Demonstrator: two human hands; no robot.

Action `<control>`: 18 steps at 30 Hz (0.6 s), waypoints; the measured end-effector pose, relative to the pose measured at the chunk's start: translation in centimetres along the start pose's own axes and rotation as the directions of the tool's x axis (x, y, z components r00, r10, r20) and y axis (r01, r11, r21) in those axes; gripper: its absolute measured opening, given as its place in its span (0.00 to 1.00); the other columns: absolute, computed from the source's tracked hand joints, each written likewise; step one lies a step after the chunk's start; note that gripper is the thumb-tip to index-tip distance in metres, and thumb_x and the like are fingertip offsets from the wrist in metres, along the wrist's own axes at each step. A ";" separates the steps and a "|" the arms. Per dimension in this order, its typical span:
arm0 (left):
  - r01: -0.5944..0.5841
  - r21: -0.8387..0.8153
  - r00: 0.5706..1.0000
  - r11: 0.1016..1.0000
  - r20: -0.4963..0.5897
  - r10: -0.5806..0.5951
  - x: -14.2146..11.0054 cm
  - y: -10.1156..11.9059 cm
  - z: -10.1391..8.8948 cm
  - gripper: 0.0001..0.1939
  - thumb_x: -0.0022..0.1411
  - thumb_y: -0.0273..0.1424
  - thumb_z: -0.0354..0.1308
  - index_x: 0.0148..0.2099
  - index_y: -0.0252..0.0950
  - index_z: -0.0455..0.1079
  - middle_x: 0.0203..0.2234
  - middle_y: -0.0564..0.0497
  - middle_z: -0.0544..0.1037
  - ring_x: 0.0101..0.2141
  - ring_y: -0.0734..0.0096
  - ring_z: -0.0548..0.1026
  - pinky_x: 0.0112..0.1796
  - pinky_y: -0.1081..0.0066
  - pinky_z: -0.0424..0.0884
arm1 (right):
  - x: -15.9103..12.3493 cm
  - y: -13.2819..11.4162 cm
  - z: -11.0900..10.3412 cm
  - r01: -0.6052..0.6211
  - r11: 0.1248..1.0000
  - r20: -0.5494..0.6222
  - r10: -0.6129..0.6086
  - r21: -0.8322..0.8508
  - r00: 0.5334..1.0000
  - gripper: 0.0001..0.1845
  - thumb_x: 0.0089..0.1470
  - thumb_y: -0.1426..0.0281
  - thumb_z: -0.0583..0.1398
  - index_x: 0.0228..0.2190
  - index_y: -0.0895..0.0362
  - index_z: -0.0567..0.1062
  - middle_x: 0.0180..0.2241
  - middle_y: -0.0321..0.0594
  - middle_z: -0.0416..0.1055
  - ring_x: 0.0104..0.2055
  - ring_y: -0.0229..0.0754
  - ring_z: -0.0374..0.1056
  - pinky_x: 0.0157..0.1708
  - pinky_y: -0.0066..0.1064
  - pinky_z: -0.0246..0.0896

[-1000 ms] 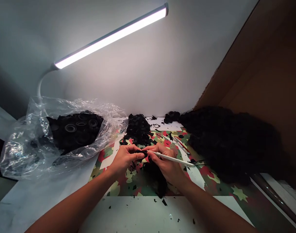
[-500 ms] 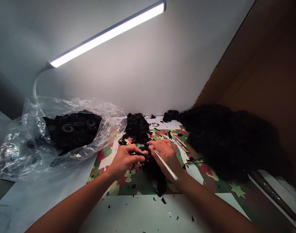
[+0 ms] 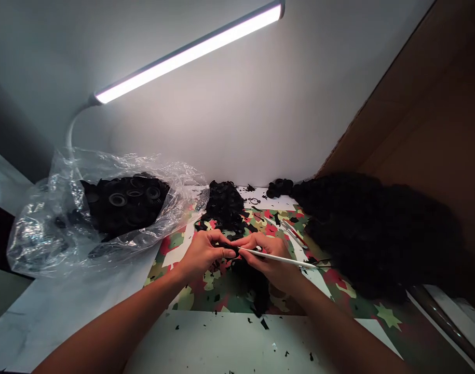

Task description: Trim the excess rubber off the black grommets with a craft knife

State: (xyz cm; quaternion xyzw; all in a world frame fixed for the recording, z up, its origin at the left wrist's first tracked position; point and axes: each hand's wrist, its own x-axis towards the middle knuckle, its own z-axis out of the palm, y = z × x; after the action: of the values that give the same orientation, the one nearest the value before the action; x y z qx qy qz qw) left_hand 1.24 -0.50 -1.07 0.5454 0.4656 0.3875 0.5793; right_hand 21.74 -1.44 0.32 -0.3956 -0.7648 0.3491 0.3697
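Left hand (image 3: 201, 251) pinches black piece (image 3: 230, 248), right hand (image 3: 275, 268) pinches white tool (image 3: 289, 259), inside patterned mat's (image 3: 225, 305) near edge; piece likely light, rubbery; grip its rim.

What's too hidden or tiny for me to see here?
In the head view:
Black piece: mostly covered by the left hand.
White stick tip: lost against the black piece, near the right hand.
Lamp stem: lower end behind the clear bag.
Dark pile: single pieces blurred by shadow.

A small black piece (image 3: 233, 248) — held just below the frame's centre, mostly hidden, outline unclear. A slender, straight white tool (image 3: 278, 257) — held beside it, sloping gently down rightward.
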 end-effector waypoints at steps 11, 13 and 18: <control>0.068 0.000 0.997 0.998 0.022 -0.068 0.1 -0.5 0.0 0.12 0.47 0.35 0.72 0.29 0.34 0.73 0.16 0.55 0.75 0.16 0.72 0.73 0.18 0.76 0.61 | -0.1 1.3 0.9 0.363 0.886 0.054 -0.363 -0.288 0.930 0.08 0.65 0.71 0.55 0.36 0.53 0.74 0.41 0.41 0.80 0.41 0.43 0.74 0.44 0.38 0.62; 0.083 0.011 0.996 0.996 0.041 -0.083 0.1 -0.3 0.0 0.13 0.47 0.35 0.72 0.29 0.33 0.73 0.16 0.54 0.75 0.16 0.72 0.73 0.18 0.76 0.61 | 0.1 2.0 1.2 0.412 0.826 0.017 -0.440 -0.386 0.898 0.10 0.66 0.74 0.53 0.36 0.55 0.73 0.41 0.43 0.80 0.40 0.43 0.74 0.45 0.40 0.61; 0.062 0.057 0.996 0.996 0.057 -0.065 0.0 0.2 0.2 0.13 0.45 0.34 0.72 0.29 0.32 0.74 0.18 0.55 0.74 0.17 0.74 0.72 0.19 0.76 0.61 | 0.5 2.0 0.6 0.178 0.924 -0.172 -0.247 -0.337 0.954 0.07 0.64 0.71 0.57 0.34 0.54 0.75 0.39 0.42 0.80 0.40 0.45 0.75 0.44 0.40 0.65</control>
State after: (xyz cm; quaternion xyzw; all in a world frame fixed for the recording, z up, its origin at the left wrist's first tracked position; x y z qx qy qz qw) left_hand 1.42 -0.53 -0.87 0.5573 0.4760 0.3397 0.5894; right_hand 21.76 -0.28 -1.47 -0.3989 -0.8059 0.1351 0.4162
